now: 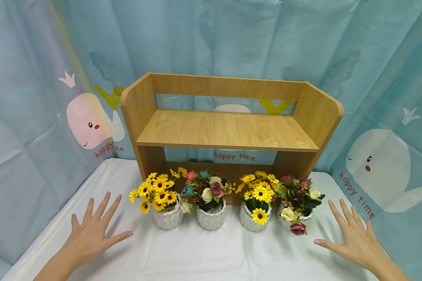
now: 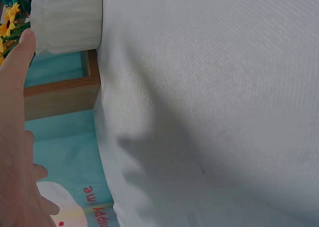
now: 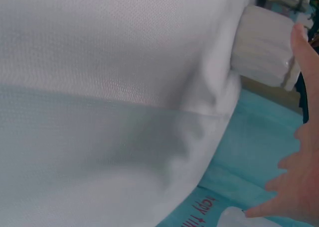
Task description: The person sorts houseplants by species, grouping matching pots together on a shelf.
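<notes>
Left hand and right hand, spread wide, flank four white pots.
Two contain yellow flowers; two, mixed roses.

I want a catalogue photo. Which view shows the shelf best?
The head view: it shows the shelf nearly whole, its upper board unobstructed. The left wrist view shows only a lower part; the right wrist view, apparently a small strip behind a pot.

Pale blue curtains are hanging in folds behind and at both sides, showing printed cartoon whales and red "happy time" lettering. A wood-grain two-tier shelf is standing before them on a white tablecloth, which is catching soft light, apparently from overhead
</notes>
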A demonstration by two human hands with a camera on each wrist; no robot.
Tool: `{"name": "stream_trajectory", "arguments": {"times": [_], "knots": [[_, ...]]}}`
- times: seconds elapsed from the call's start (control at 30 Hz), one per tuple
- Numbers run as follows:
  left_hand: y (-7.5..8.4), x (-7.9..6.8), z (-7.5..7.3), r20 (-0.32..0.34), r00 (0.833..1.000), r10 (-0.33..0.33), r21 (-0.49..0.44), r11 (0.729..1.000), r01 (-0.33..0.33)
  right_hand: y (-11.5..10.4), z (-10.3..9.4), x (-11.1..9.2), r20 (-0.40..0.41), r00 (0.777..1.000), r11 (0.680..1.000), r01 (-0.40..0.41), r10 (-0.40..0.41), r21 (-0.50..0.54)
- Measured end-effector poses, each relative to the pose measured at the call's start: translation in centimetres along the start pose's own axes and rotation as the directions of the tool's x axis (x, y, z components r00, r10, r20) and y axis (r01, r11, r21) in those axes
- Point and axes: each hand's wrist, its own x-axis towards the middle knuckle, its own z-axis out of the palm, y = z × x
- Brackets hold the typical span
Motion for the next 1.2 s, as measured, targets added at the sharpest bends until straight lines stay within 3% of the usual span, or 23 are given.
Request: {"name": "stream_trajectory", "arguments": {"times": [0.27,0.6,1.2], "knots": [[-0.2,0.0,-0.2,0.008,1.0,-0.005,0.002,1.0,0.005,0.1,0.0,0.1,0.018,1.0,1.0,-0.005,0.004,0.003],[-0.4,0.0,-0.4,0.005,1.0,-0.011,0.005,1.0,0.011,-0.2,0.0,-0.2,-0.034,0.999,0.999,0.031,-0.032,-0.006],[0.3,0.4,-0.8,0.012,1.0,0.013,-0.009,1.0,-0.012,-1.5,0.2,-0.2,-0.013,0.998,0.998,0.062,-0.062,0.032]]}}
